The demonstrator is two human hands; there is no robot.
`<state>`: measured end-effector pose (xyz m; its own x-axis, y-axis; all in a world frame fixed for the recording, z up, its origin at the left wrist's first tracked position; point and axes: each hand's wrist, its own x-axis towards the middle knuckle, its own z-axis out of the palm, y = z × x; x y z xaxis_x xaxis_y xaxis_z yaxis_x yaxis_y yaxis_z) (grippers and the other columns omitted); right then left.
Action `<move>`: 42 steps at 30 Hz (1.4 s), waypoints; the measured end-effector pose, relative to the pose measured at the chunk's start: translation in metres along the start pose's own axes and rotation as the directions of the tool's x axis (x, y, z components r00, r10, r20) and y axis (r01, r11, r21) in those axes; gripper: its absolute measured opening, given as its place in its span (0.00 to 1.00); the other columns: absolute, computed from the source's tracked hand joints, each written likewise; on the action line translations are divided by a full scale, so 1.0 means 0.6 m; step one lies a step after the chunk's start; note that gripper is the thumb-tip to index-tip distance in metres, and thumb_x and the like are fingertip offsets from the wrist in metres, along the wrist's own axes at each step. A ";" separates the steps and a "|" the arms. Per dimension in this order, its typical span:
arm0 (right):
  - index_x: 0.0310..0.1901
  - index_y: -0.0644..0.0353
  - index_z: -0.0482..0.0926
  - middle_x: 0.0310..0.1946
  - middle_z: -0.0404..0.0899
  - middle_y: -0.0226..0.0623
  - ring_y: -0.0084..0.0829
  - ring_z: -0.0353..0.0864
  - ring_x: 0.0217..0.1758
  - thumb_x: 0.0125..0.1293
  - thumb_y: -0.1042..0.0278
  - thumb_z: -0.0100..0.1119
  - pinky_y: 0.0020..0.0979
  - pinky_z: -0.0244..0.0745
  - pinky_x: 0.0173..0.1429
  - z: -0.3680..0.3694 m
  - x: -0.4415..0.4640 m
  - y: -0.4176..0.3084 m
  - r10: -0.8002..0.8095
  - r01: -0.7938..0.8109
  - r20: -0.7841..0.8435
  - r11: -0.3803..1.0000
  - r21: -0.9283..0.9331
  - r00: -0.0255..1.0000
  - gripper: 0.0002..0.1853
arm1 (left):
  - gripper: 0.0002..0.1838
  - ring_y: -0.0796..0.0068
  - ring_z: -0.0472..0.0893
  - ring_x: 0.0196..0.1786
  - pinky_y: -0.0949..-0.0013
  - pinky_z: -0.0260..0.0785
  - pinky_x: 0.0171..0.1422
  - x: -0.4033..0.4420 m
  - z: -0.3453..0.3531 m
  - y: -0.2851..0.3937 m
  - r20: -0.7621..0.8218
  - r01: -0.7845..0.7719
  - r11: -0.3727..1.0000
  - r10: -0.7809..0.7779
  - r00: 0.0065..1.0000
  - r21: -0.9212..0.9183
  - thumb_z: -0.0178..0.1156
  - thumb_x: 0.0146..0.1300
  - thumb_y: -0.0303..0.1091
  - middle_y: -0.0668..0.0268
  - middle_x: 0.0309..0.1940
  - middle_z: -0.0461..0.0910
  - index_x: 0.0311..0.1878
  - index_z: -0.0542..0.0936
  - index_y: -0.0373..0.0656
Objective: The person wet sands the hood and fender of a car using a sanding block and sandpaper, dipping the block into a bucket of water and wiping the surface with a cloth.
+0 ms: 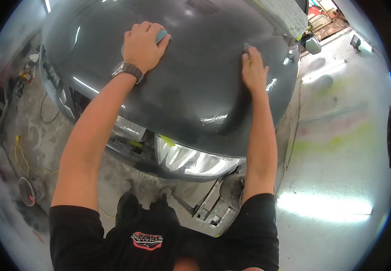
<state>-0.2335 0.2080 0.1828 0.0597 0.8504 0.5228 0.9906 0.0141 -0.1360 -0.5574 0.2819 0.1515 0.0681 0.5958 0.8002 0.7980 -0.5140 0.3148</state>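
A glossy dark grey car hood [191, 77] spreads out in front of me. My left hand [143, 47], with a metal watch [128, 70] on its wrist, is closed over a light blue pad [161, 35] and presses it to the hood's surface. Only slivers of the pad show past the fingers, so I cannot tell its exact kind. Farther right, my right hand [254, 70] rests on the hood with its fingers stretched forward. I see nothing held in it, and its fingertips meet their reflection in the paint.
Below the hood's front edge sits a clear headlight [195, 159], beside an exposed bumper area. A side mirror [312, 44] and a masked windshield [283, 16] are at upper right. A yellow cord [20, 156] lies on the concrete floor at left. A pale wall [335, 131] stands right.
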 end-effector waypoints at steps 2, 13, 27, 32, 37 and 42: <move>0.73 0.56 0.70 0.74 0.71 0.45 0.51 0.66 0.80 0.84 0.54 0.47 0.74 0.55 0.79 0.015 0.023 -0.007 0.112 -0.112 -0.009 0.992 -0.055 0.994 0.24 | 0.12 0.60 0.82 0.53 0.53 0.70 0.59 0.000 0.001 -0.002 -0.017 -0.003 1.000 0.004 1.000 0.010 0.69 0.68 0.48 0.71 0.47 0.85 0.47 0.86 0.54; 0.73 0.55 0.72 0.77 0.70 0.45 0.50 0.67 0.81 0.83 0.56 0.49 0.72 0.56 0.79 -0.011 -0.026 -0.013 0.045 -0.046 0.018 0.996 0.076 0.999 0.24 | 0.13 0.60 0.82 0.53 0.53 0.70 0.58 0.000 0.008 -0.004 -0.035 -0.034 0.999 0.035 0.999 0.023 0.69 0.68 0.49 0.72 0.46 0.85 0.48 0.86 0.55; 0.75 0.53 0.71 0.79 0.69 0.41 0.48 0.65 0.83 0.80 0.57 0.53 0.71 0.54 0.81 0.009 -0.090 -0.029 -0.085 0.087 -0.030 0.993 0.074 0.996 0.26 | 0.12 0.61 0.82 0.55 0.54 0.70 0.59 -0.001 -0.001 -0.001 -0.015 -0.016 1.000 0.016 1.000 0.004 0.68 0.68 0.48 0.73 0.48 0.85 0.48 0.86 0.54; 0.76 0.59 0.65 0.79 0.64 0.53 0.55 0.61 0.83 0.81 0.57 0.50 0.71 0.54 0.80 -0.005 -0.086 -0.058 -0.072 0.068 -0.050 0.994 -0.081 0.996 0.28 | 0.13 0.60 0.82 0.55 0.54 0.70 0.60 0.001 -0.004 -0.001 0.001 -0.010 1.000 0.010 1.000 0.017 0.69 0.68 0.49 0.72 0.48 0.85 0.48 0.86 0.54; 0.81 0.55 0.61 0.84 0.58 0.46 0.51 0.56 0.87 0.73 0.57 0.60 0.68 0.48 0.84 -0.051 -0.274 -0.099 -0.280 0.279 0.246 0.959 0.041 0.928 0.38 | 0.13 0.61 0.81 0.54 0.54 0.70 0.60 0.000 0.005 -0.003 0.000 -0.010 1.000 0.010 1.000 0.018 0.70 0.66 0.48 0.73 0.47 0.85 0.48 0.87 0.55; 0.76 0.53 0.67 0.81 0.65 0.44 0.51 0.62 0.84 0.80 0.59 0.53 0.70 0.51 0.82 -0.045 -0.053 0.075 0.063 -0.064 0.015 0.995 0.083 0.998 0.27 | 0.13 0.60 0.82 0.54 0.53 0.70 0.59 0.001 0.000 0.000 0.001 -0.018 1.000 0.018 1.000 0.018 0.69 0.66 0.48 0.72 0.48 0.85 0.49 0.87 0.54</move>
<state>-0.1877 0.1675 0.1827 0.1199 0.8573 0.5006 0.9712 0.0032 -0.2381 -0.5575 0.2822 0.1522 0.0833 0.5873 0.8051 0.8073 -0.5134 0.2910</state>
